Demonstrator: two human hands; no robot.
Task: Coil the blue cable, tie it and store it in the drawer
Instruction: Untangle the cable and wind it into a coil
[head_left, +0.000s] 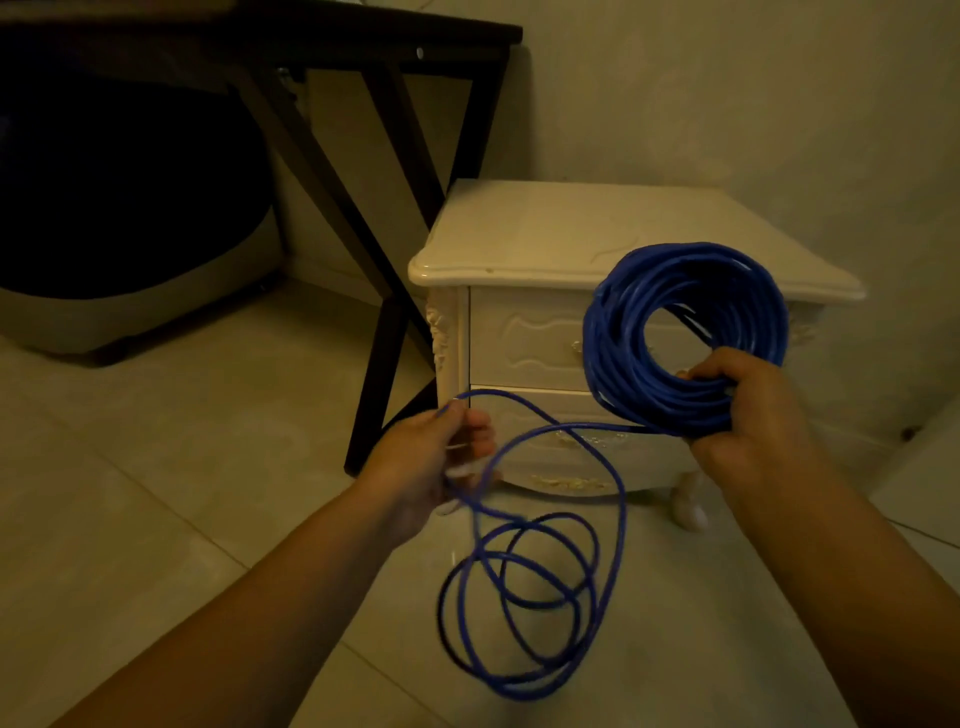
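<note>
My right hand grips the bottom of a thick round coil of blue cable, held upright in front of a cream nightstand. A loose strand runs from the coil leftward to my left hand, whose fingers curl round it. Below my hands, several loose loops of the cable hang down toward the tiled floor. The nightstand's upper drawer and lower drawer are both closed; the coil covers part of the upper one.
A dark table with crossed legs stands left of the nightstand. Under it sits a large dark rounded object with a pale base. Pale floor tiles lie around me, a wall behind.
</note>
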